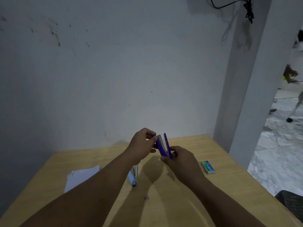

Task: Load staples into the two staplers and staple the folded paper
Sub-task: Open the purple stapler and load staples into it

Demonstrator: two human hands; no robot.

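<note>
A purple stapler [161, 149] is held upright above the table, hinged apart so its metal staple channel shows. My left hand [142, 145] pinches the top of the channel arm with fingertips. My right hand [182, 160] grips the stapler's hinge end from below. A second stapler, white and blue [134, 176], stands hinged apart on the table, partly hidden behind my left forearm. Folded white paper [80, 177] lies at the left of the table. A small green staple box [207, 167] lies to the right.
The wooden table [229, 194] stands against a white wall, with a pillar at its right rear corner. A tiny metal scrap [146, 197] lies between my forearms. A dark woven chair [291, 205] stands at the lower right. Another person's legs show far right.
</note>
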